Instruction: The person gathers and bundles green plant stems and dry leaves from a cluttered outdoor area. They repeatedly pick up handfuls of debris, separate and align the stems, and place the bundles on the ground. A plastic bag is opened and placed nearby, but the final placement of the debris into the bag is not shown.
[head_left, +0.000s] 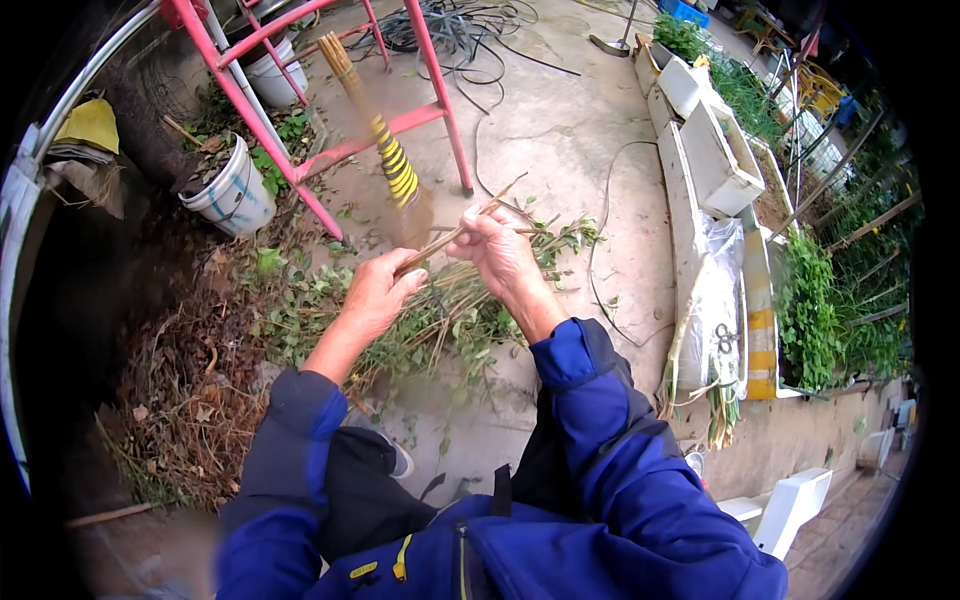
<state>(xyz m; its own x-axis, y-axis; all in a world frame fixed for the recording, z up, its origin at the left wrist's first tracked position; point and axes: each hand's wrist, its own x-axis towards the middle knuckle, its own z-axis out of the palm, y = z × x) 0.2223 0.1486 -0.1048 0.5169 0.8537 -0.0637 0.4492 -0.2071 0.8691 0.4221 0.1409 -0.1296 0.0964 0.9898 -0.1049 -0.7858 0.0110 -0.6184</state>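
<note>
Several thin brown plant stems (439, 244) run slantwise between my two hands. My left hand (381, 289) is closed around their lower end. Higher up, the fingers and thumb of my right hand (493, 244) pinch the same stems, whose tips stick out past the fingers. Beneath both hands a heap of cut leafy stalks (457, 315) lies on the concrete floor. Just beyond them a broom (395, 161) with a yellow-and-black bound neck slants across a red metal frame (367, 142); its lower end looks blurred.
Dry leaves and stems (187, 390) are piled at the left, near a white bucket (236, 195). A black hose (596, 262) curves over the floor towards a tangle of dark tubing (457, 30). White foam planter boxes (716, 161) line the right, with a clear plastic bag (716, 307) against them.
</note>
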